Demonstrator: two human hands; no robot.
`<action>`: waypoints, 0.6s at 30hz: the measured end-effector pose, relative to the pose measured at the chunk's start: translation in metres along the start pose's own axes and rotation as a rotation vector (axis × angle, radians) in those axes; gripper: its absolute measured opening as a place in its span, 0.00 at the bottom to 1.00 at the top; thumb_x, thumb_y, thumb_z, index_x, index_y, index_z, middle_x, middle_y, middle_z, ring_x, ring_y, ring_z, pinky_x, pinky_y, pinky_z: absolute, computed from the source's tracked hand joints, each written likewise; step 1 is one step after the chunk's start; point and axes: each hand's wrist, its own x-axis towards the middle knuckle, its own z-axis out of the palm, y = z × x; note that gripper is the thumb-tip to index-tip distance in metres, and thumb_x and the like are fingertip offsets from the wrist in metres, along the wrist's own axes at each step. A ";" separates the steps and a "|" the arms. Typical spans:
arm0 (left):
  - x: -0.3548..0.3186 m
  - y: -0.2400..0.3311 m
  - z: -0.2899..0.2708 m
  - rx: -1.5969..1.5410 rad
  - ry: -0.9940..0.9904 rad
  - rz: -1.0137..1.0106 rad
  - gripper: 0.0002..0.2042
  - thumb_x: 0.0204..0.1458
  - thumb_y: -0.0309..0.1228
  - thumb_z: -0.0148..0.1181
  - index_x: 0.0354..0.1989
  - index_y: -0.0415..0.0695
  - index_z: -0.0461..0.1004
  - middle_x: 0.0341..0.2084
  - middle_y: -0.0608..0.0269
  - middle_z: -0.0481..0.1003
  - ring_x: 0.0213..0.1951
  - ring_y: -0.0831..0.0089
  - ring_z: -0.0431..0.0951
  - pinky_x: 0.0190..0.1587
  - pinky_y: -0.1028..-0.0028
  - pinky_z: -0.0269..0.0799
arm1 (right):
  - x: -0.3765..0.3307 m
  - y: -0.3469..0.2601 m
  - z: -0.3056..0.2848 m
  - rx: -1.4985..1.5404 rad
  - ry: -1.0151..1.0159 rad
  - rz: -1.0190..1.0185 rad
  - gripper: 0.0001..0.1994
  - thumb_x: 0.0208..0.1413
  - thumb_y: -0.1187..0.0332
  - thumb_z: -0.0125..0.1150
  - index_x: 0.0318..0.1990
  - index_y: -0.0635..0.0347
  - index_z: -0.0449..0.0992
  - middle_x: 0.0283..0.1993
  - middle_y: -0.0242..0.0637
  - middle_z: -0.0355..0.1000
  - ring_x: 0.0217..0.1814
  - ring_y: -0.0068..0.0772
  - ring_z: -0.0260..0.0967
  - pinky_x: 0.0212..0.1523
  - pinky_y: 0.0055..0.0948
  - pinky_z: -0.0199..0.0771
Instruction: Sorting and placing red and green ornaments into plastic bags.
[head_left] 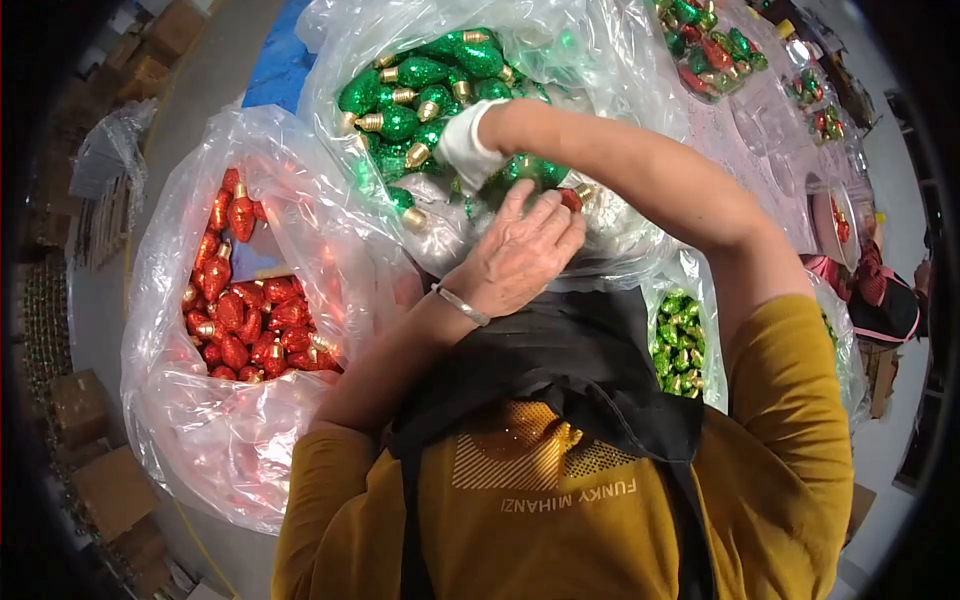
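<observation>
Head view, largest item first. The clear plastic bag of red bulbs [200, 400] fills my left side; its glittery red, bulb-shaped ornaments with gold caps lie heaped low inside. Above and to the right I see a second clear bag of green bulbs [560, 50], holding the same ornament in green. A smaller bag of lime-green bulbs [680, 340] shows at right, beside my black apron [570, 370]. A table [770, 140] at upper right carries clear trays of mixed ornaments.

My right hand [465, 150], in a white glove, reaches across into the green heap; I cannot tell how its fingers are set. My left hand [515, 255], bare and wearing a silver bracelet [462, 305], rests at the green bag's lower edge, fingers held together, tips touching one red bulb [571, 198] at that bag's near edge.
</observation>
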 end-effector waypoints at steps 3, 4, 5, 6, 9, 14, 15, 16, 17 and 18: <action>0.002 -0.002 0.005 -0.065 0.066 0.067 0.17 0.45 0.26 0.55 0.46 0.38 0.70 0.37 0.56 0.71 0.49 0.61 0.69 0.54 0.59 0.61 | 0.016 -0.008 0.014 -0.373 -0.146 -0.082 0.17 0.44 0.56 0.66 0.39 0.56 0.80 0.36 0.48 0.77 0.39 0.46 0.76 0.41 0.40 0.74; 0.003 -0.007 0.007 -0.073 0.077 0.071 0.17 0.45 0.26 0.55 0.46 0.38 0.70 0.37 0.56 0.71 0.49 0.61 0.69 0.54 0.59 0.61 | 0.019 -0.003 0.011 -0.375 -0.156 -0.073 0.17 0.44 0.56 0.66 0.39 0.56 0.80 0.36 0.48 0.77 0.39 0.46 0.76 0.41 0.40 0.74; -0.002 -0.012 0.007 -0.101 0.078 0.060 0.17 0.45 0.26 0.55 0.46 0.38 0.70 0.36 0.57 0.70 0.47 0.62 0.69 0.53 0.61 0.62 | 0.019 -0.004 0.005 -0.309 -0.113 -0.053 0.17 0.44 0.56 0.65 0.38 0.57 0.79 0.35 0.47 0.77 0.38 0.46 0.76 0.40 0.39 0.75; -0.008 -0.019 0.006 -0.128 0.080 0.046 0.16 0.45 0.25 0.54 0.46 0.38 0.71 0.35 0.58 0.70 0.46 0.62 0.69 0.51 0.62 0.63 | 0.017 -0.007 -0.006 -0.246 -0.070 -0.035 0.17 0.44 0.56 0.65 0.38 0.58 0.79 0.33 0.47 0.77 0.37 0.47 0.76 0.39 0.39 0.75; -0.018 -0.025 0.008 -0.184 0.099 0.027 0.16 0.45 0.24 0.53 0.45 0.38 0.71 0.33 0.59 0.69 0.43 0.63 0.70 0.48 0.65 0.64 | -0.027 -0.010 -0.054 0.091 0.260 0.156 0.14 0.49 0.58 0.61 0.36 0.60 0.77 0.28 0.44 0.77 0.31 0.44 0.76 0.35 0.36 0.76; -0.012 -0.023 0.005 -0.168 0.114 0.046 0.16 0.44 0.23 0.53 0.45 0.39 0.71 0.29 0.61 0.67 0.37 0.65 0.69 0.42 0.68 0.65 | -0.153 -0.023 -0.055 0.391 0.532 0.401 0.17 0.56 0.54 0.56 0.35 0.61 0.77 0.27 0.46 0.76 0.27 0.37 0.76 0.32 0.33 0.75; -0.012 -0.021 0.005 -0.158 0.108 0.064 0.16 0.43 0.23 0.54 0.44 0.39 0.71 0.28 0.62 0.67 0.36 0.65 0.68 0.41 0.68 0.64 | -0.153 -0.023 -0.039 0.230 0.471 0.447 0.20 0.54 0.49 0.56 0.33 0.61 0.76 0.27 0.49 0.75 0.29 0.44 0.75 0.33 0.37 0.73; -0.011 -0.018 0.003 -0.165 0.107 0.072 0.16 0.43 0.23 0.54 0.44 0.39 0.71 0.28 0.62 0.67 0.36 0.65 0.68 0.41 0.68 0.64 | -0.154 -0.023 -0.025 0.070 0.409 0.489 0.24 0.51 0.44 0.55 0.31 0.61 0.76 0.27 0.52 0.74 0.31 0.51 0.73 0.35 0.41 0.72; -0.010 -0.017 0.001 -0.155 0.115 0.071 0.17 0.43 0.23 0.54 0.44 0.39 0.71 0.28 0.62 0.67 0.35 0.65 0.68 0.40 0.68 0.64 | -0.154 -0.022 -0.014 0.078 0.414 0.502 0.24 0.51 0.44 0.55 0.31 0.61 0.76 0.27 0.52 0.74 0.31 0.51 0.73 0.35 0.41 0.72; -0.009 -0.015 -0.002 -0.145 0.120 0.072 0.17 0.43 0.23 0.54 0.45 0.39 0.71 0.28 0.62 0.66 0.35 0.65 0.68 0.40 0.68 0.64 | -0.154 -0.020 -0.003 0.105 0.521 0.553 0.24 0.52 0.45 0.55 0.31 0.61 0.76 0.27 0.52 0.74 0.32 0.52 0.73 0.35 0.41 0.72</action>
